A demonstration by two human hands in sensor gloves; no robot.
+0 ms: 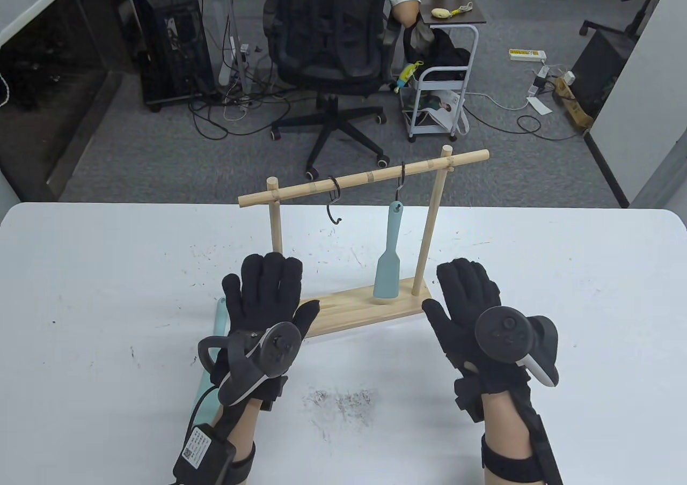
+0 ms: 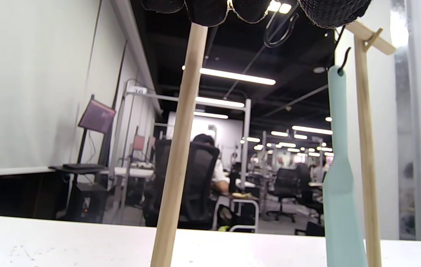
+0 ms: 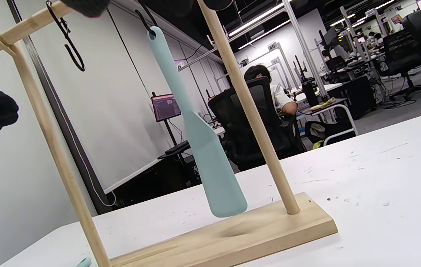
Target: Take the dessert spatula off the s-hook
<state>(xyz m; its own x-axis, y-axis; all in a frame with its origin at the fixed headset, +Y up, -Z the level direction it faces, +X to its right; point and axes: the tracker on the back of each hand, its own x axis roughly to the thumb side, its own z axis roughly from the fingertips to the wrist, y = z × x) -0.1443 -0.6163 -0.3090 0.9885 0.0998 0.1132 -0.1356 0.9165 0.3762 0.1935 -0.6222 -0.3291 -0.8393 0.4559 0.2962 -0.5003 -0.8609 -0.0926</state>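
Note:
A pale teal dessert spatula (image 1: pixel 389 254) hangs by its handle hole from a black S-hook (image 1: pixel 400 182) on the wooden rack's crossbar (image 1: pixel 365 176), its blade just above the rack base (image 1: pixel 365 310). It also shows in the left wrist view (image 2: pixel 340 178) and the right wrist view (image 3: pixel 195 126). A second S-hook (image 1: pixel 334 199) hangs empty to its left. My left hand (image 1: pixel 265 297) lies flat and open in front of the rack's left post. My right hand (image 1: pixel 467 302) is open and empty beside the right post. Neither touches the spatula.
Another teal utensil (image 1: pixel 212 356) lies on the white table (image 1: pixel 107 292) under my left hand and wrist. The rack's two posts (image 1: pixel 426 238) stand either side of the spatula. Beyond the table's far edge are an office chair (image 1: pixel 333 50) and a small cart (image 1: pixel 440 98).

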